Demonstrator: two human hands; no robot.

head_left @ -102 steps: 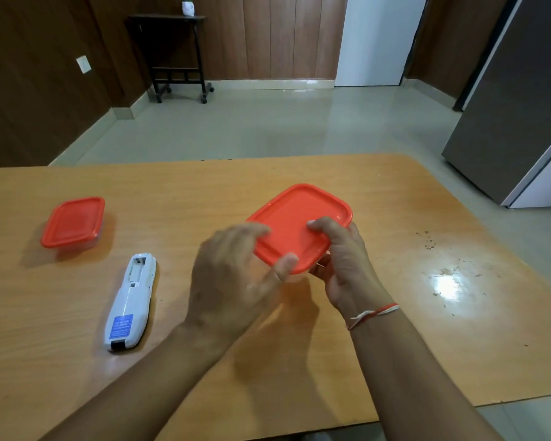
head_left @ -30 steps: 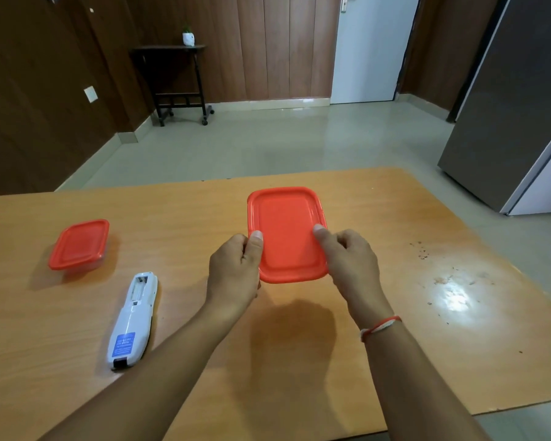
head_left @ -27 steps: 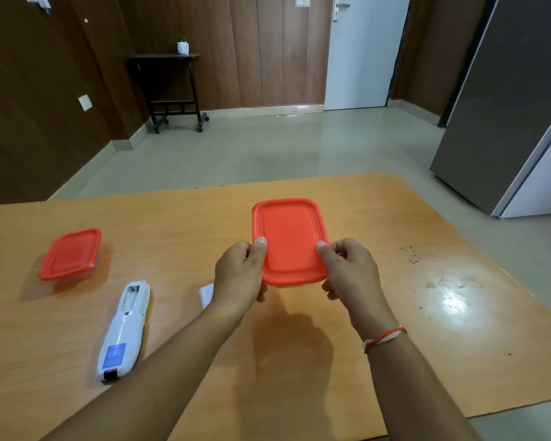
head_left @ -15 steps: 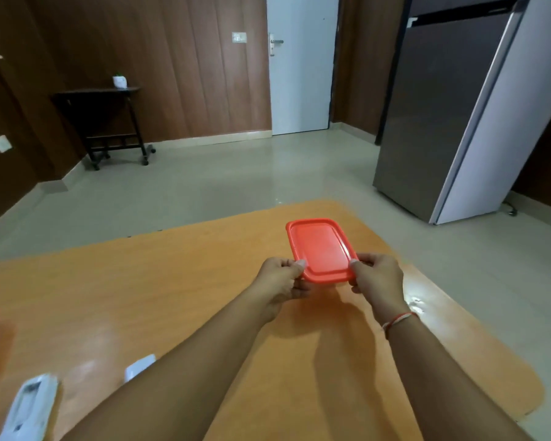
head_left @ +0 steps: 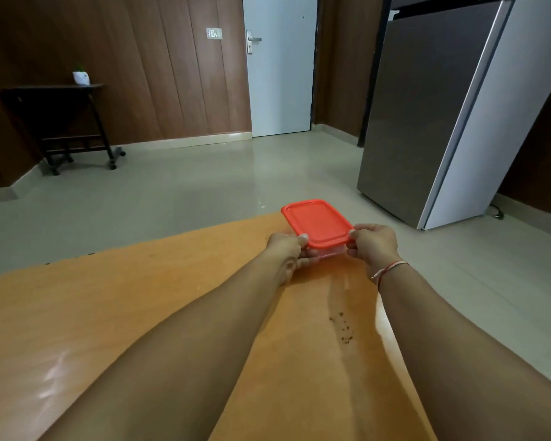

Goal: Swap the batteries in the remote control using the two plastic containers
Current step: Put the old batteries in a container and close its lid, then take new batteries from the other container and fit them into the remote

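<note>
The box [head_left: 318, 225] has gone out to the table's [head_left: 115, 300] 1 o'clock corner, gripped by left hand [head_left: 285, 249] and right hand [head_left: 373, 246]; its clear base is mostly hidden. Crumbs [head_left: 342, 329] lie nearer; fridge [head_left: 427, 116] at 2 o'clock.

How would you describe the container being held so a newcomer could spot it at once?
Start at the orange wooden table and follow both forearms to its far edge. Between the left hand and right hand sits a small clear plastic container with a rectangular red-orange lid. It is the only red thing in view, gripped at both near corners.
</note>
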